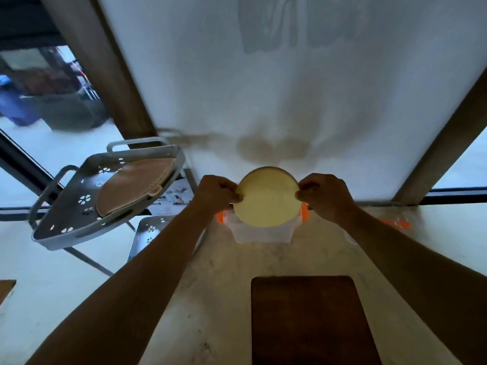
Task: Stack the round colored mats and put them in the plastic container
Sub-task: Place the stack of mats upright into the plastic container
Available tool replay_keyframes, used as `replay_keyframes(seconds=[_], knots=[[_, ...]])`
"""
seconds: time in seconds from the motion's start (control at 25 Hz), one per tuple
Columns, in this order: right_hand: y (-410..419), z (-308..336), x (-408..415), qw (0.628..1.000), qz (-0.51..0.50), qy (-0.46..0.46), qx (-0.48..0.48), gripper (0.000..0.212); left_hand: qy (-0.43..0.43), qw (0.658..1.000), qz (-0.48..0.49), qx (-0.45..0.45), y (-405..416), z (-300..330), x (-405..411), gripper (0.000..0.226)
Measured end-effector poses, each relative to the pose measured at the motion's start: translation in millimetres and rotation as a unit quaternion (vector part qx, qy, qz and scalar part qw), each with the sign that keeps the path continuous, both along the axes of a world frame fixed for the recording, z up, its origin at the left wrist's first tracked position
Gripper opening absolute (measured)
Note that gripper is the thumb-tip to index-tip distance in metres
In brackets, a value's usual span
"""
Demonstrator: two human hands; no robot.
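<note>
A stack of round mats (267,197), pale yellow on top with a grey edge showing behind it, is held tilted above a clear plastic container (261,234) with orange latches. My left hand (214,192) pinches the stack's left rim. My right hand (325,194) pinches its right rim. The container stands on the marble counter near the wall, and the stack hides most of its opening.
A dark wooden cutting board (307,320) lies on the counter (218,299) close to me. A clear lid with orange clips (392,225) rests to the container's right. A grey tiered rack (105,193) holding a beige item stands at the left, off the counter.
</note>
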State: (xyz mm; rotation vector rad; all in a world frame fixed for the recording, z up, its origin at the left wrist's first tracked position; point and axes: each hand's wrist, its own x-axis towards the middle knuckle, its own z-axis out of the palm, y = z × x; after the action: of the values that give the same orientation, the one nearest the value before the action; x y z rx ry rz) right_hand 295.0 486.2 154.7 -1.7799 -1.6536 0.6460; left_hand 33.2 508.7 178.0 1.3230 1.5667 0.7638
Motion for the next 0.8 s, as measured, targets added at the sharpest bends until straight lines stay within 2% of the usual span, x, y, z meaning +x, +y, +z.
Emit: replay_keyframes(seconds=[0.16, 0.32, 0.52, 0.68, 0.8], knots=[[46, -14, -4, 0.998, 0.036, -0.034, 0.037, 0.011, 0.043, 0.997, 0.030, 0.051, 38, -19, -2, 0.024], [94, -31, -5, 0.999, 0.030, -0.026, 0.036, 0.016, 0.111, 0.988, 0.020, 0.103, 81, -38, -2, 0.016], [124, -71, -9, 0.998, 0.031, -0.039, 0.030, 0.014, 0.222, 0.968, -0.023, 0.118, 110, -70, 0, 0.017], [128, -101, -16, 0.996, 0.054, -0.066, 0.012, 0.013, 0.268, 0.955, -0.043, 0.122, 116, -102, -4, 0.019], [128, -110, -16, 0.996, 0.040, -0.084, 0.004, 0.014, 0.270, 0.954, -0.040, 0.125, 117, -115, 0, 0.018]])
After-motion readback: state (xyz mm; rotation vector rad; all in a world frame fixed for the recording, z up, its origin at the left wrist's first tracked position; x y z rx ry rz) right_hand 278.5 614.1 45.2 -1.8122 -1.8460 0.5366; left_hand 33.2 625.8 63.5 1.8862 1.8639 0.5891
